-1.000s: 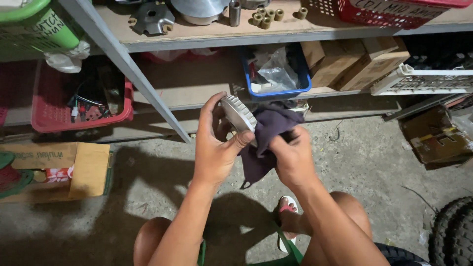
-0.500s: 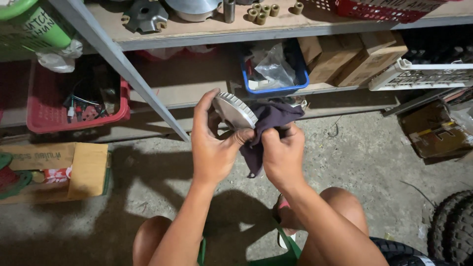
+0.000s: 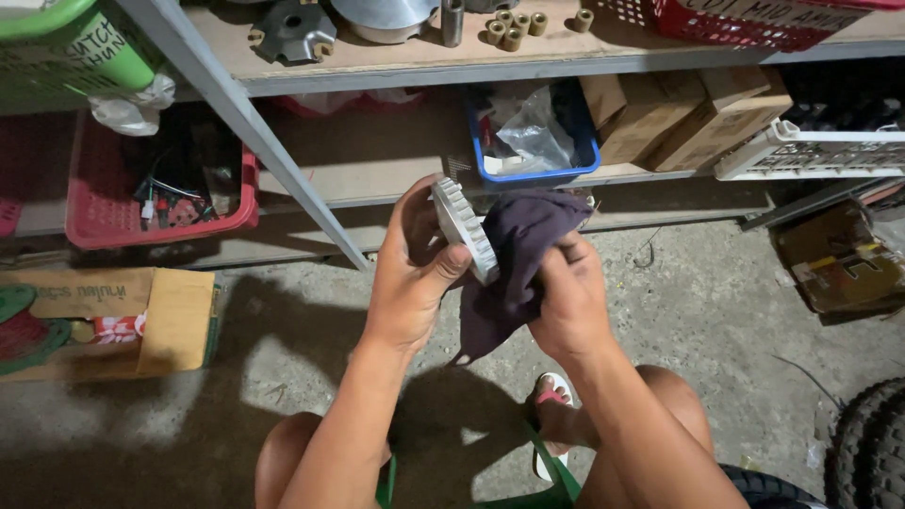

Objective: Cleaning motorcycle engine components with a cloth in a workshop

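Metal finned disc [image 3: 462,226] edge-on, dark cloth [image 3: 514,269] against it

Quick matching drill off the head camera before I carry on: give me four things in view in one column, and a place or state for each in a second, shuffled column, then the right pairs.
Things:
1. finned metal disc
2. dark cloth
3. blue bin
4. cardboard box

Places or states:
A. on the concrete floor, at the left
B. held on edge in the left hand
C. on the lower shelf, with clear plastic bags inside
D. gripped in the right hand, pressed to the disc

Pairs: 1-B, 2-D, 3-C, 4-A
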